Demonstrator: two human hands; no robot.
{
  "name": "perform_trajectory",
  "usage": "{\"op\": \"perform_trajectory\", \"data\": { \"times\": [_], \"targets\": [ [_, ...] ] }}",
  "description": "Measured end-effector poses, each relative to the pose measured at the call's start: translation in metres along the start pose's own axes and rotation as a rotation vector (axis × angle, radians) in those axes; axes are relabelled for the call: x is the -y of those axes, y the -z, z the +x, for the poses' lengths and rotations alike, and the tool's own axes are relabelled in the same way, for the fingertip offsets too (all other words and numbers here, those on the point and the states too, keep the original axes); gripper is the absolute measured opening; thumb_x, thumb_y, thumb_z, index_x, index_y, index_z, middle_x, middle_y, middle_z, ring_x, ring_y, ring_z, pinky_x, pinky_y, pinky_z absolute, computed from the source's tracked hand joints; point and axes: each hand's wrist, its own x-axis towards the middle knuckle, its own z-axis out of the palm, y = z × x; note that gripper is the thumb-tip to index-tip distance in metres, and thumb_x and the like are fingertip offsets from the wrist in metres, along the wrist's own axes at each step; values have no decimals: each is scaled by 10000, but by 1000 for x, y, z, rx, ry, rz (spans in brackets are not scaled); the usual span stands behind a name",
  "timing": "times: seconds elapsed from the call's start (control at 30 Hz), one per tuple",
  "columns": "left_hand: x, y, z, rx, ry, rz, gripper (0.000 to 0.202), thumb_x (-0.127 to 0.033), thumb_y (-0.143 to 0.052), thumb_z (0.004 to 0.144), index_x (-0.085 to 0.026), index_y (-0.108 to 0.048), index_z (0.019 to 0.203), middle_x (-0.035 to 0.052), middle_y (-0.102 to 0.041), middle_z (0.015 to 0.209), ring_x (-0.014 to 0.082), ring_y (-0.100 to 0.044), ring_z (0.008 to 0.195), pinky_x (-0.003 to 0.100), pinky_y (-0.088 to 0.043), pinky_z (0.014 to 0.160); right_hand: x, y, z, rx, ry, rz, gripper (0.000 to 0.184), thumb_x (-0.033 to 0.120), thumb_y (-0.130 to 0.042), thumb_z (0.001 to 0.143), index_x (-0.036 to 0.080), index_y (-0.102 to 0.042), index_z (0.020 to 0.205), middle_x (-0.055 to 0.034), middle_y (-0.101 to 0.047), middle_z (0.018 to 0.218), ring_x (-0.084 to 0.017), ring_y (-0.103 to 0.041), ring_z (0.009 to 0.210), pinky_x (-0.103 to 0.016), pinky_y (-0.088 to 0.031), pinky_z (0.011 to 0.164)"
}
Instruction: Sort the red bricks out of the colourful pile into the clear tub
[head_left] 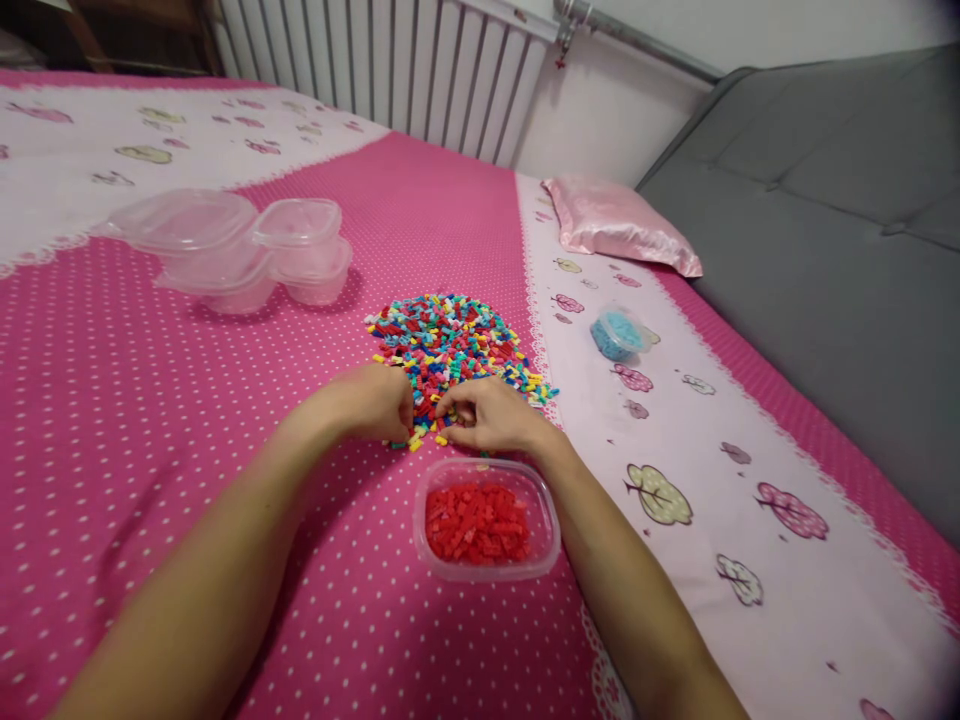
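Note:
A heap of small multicoloured building bricks (pixel 457 335) is spread on the bed. At its near left edge is my left hand (pixel 386 400), with the fingers curled down among the bricks. Its fingertips are mostly hidden, so whatever they grip cannot be made out. My right hand (pixel 495 415) rests at the near right edge of the heap. Its fingers are bent and a gap shows between thumb and forefinger, with loose bricks close by. Just in front of my hands stands a clear plastic tub (pixel 551 545) holding many red bricks (pixel 476 525).
Stacked clear plastic containers (pixel 217 255) stand at the left. To the right is a small tub of light blue bricks (pixel 619 335). A pink pillow (pixel 619 225) lies near the grey headboard (pixel 825 180). A white radiator (pixel 390 70) lines the wall behind the bed.

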Motion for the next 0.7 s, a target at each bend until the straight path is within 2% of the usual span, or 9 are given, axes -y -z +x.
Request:
{"op": "perform_trajectory", "data": {
  "times": [0.13, 0.2, 0.33, 0.43, 0.5, 0.57, 0.7],
  "targets": [
    [6, 6, -5, 33, -71, -288, 79, -144, -614, 562, -188, -677, 542, -2, -598, 501, 124, -492, 485, 221, -306, 470, -4, 4, -1, -12, 28, 156, 171, 222, -677, 730, 146, -703, 882, 80, -423, 530, -56, -381, 486, -204, -298, 528],
    [8, 9, -6, -3, -101, -503, 61, -166, -615, 570, -184, -626, 513, -14, -548, 480, 107, -455, 466, 204, -296, 449, -4, 6, -1, -45, 39, 223, 184, 246, -679, 733, 145, -694, 886, 85, -398, 529, -53, -357, 478, -206, -293, 515],
    [9, 11, -6, -92, -140, -985, 72, -186, -604, 593, -169, -589, 525, -47, -404, 433, 43, -285, 383, 150, -200, 376, -2, 11, -2, -171, 26, 325, 237, 312, -685, 741, 152, -685, 915, 66, -456, 562, -63, -370, 502, -218, -305, 512],
    [6, 12, -2, -87, -108, -1310, 77, -139, -580, 597, -156, -555, 526, -75, -311, 395, 14, -178, 319, 128, -134, 317, 1, 15, -3, -301, 44, 407, 259, 346, -690, 737, 159, -679, 917, 57, -478, 577, -68, -378, 511, -227, -316, 513],
    [3, 13, 1, -57, -80, -1477, 113, -98, -543, 606, -148, -523, 507, -59, -351, 389, 10, -182, 286, 126, -162, 288, 4, 17, -3, -376, 56, 456, 266, 367, -688, 739, 164, -672, 910, 57, -472, 573, -71, -385, 512, -230, -326, 512],
    [0, 13, 3, -17, -31, -1611, 123, -81, -501, 628, -135, -531, 522, -7, -464, 424, 17, -228, 265, 130, -206, 268, 8, 19, -4, -430, 65, 475, 280, 394, -684, 746, 173, -665, 916, 55, -472, 570, -78, -400, 519, -234, -342, 517],
    [-7, 10, 7, 102, 48, -1757, 137, -94, -450, 658, -112, -574, 604, 92, -597, 536, 47, -315, 266, 138, -234, 241, 14, 21, -5, -494, 74, 449, 297, 414, -677, 766, 185, -667, 955, 45, -501, 588, -85, -415, 534, -241, -370, 537]
  ]
}}
